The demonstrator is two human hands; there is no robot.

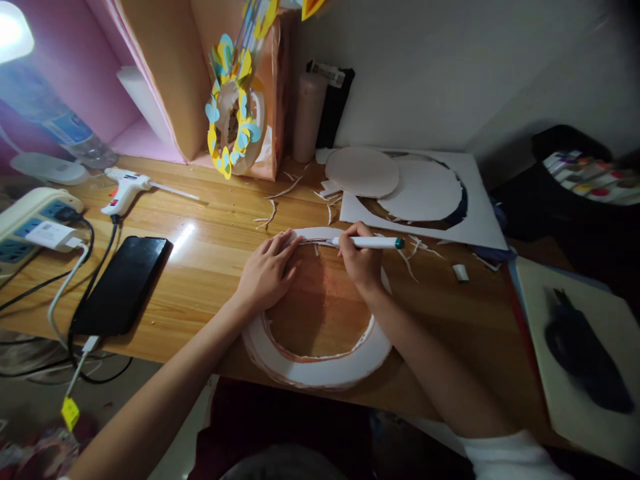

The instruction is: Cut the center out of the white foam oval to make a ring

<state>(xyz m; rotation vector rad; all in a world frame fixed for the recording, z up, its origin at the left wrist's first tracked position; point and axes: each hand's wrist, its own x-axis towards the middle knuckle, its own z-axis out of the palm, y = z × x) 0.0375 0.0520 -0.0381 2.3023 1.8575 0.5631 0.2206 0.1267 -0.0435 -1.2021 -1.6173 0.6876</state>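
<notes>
A white ring point(320, 373) with rough edges, apparently foam board or card, lies flat near the table's front edge. My left hand point(267, 270) rests on the ring's upper left part, fingers stretched out and pressing it down. Pinched in my right hand point(361, 257) is a slim white pen-shaped tool with a green end point(380, 243). Its tip points left, toward the ring's far inner edge, close to my left fingertips. Whether the tip is a blade or a nib I cannot tell. A thin loose strip point(317, 251) lies by that edge.
Behind the ring are white discs point(363, 171) on a cut-out sheet point(480, 193), among thin scraps point(274, 210). A phone point(123, 285), glue gun point(127, 187) and power strip point(30, 227) with cables lie left. A yellow-and-blue paper wreath point(213, 127) hangs behind; a dark object point(583, 350) lies right.
</notes>
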